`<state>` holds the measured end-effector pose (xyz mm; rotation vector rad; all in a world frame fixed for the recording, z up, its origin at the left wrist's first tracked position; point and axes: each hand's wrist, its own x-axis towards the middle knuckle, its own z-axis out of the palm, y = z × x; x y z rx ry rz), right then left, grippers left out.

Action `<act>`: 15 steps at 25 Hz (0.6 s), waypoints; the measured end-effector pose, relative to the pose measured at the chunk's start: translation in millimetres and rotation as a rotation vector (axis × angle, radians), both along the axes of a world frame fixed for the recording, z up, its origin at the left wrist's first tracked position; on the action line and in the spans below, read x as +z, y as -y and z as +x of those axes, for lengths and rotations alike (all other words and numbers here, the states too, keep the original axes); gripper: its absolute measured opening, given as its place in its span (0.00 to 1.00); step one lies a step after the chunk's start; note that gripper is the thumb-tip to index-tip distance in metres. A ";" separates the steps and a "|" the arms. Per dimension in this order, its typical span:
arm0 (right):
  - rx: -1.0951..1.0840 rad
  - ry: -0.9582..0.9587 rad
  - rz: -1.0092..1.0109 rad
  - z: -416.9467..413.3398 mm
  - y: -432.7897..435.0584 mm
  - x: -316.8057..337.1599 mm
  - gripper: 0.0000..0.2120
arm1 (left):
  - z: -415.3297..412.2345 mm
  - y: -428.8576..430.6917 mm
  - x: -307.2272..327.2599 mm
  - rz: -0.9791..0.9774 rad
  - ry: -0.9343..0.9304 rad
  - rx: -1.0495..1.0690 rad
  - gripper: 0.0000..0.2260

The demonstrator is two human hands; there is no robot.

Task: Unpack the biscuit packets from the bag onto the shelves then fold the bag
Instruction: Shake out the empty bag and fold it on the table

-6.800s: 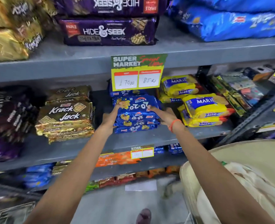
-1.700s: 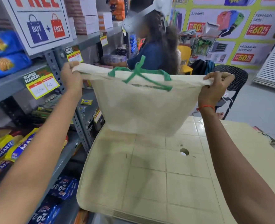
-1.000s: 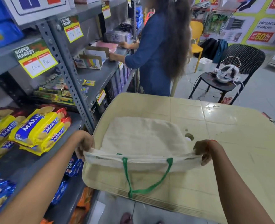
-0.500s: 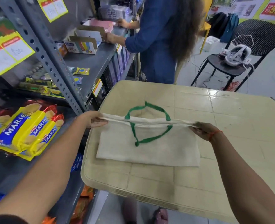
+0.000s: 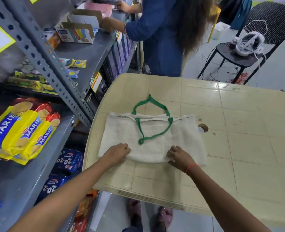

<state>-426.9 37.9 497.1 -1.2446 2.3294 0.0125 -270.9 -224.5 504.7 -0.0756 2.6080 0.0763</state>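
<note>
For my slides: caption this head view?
Both hands, left and right, press the cloth bag flat on the table.

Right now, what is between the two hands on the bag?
In the head view, only the bag's own white cloth lies between the left hand and the right hand. Its green handle loops just beyond that gap.

Hands (image 5: 152,155) released bag (image 5: 152,141) top; now at near edge
</note>
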 end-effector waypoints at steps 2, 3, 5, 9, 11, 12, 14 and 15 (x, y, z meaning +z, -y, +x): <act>-0.053 0.015 0.027 1.7 4.6 5.1 0.14 | -5.8 -0.4 8.7 0.002 0.043 0.052 0.09; -0.071 0.042 0.098 4.4 6.8 9.9 0.14 | -6.1 -2.6 12.6 0.025 0.092 0.072 0.08; -0.090 0.179 0.331 12.0 9.5 23.1 0.18 | -1.9 -10.8 21.8 0.117 0.275 0.131 0.11; -0.240 0.615 0.573 19.9 5.8 58.5 0.20 | 2.7 -25.9 50.9 0.284 0.738 0.237 0.08; -0.253 0.616 0.546 5.8 8.3 75.7 0.16 | -11.4 -19.2 69.5 0.291 0.717 0.282 0.05; -0.268 0.568 0.497 -4.2 10.6 82.5 0.13 | -22.3 -12.6 77.5 0.280 0.624 0.306 0.07; -0.300 0.373 0.345 -26.2 15.8 89.7 0.11 | -47.5 3.0 89.4 0.205 0.382 0.320 0.08; -0.352 0.278 0.234 -36.9 18.9 89.0 0.12 | -59.3 9.1 93.2 0.153 0.265 0.334 0.09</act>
